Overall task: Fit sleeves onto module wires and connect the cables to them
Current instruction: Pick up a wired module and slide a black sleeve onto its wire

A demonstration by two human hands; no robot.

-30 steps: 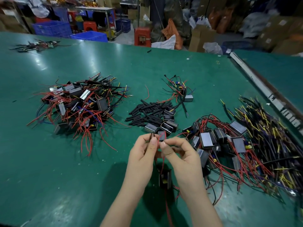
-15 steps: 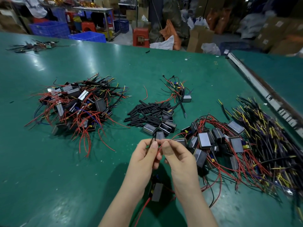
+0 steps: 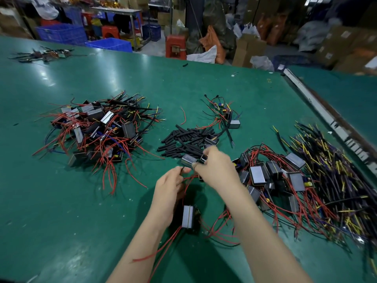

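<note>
My left hand (image 3: 169,188) pinches the red wires of a small black module (image 3: 188,216), which hangs below it just above the green table (image 3: 81,221). My right hand (image 3: 216,170) reaches forward to the near edge of the heap of black sleeves (image 3: 187,141), with its fingertips at a dark piece there; whether it grips a sleeve is blurred. More modules with red wires (image 3: 269,176) lie just right of my hands. A heap of black and yellow cables (image 3: 330,176) lies at the far right.
A pile of modules with wires and sleeves (image 3: 100,133) sits at the left. One module with a wire bundle (image 3: 226,115) lies behind the sleeves. A metal strip (image 3: 318,111) marks the table's right edge. Crates, stools and boxes stand beyond the far edge.
My right hand has left my left hand and moved forward to the sleeve heap. The hanging module has turned and its red wires trail toward me.
</note>
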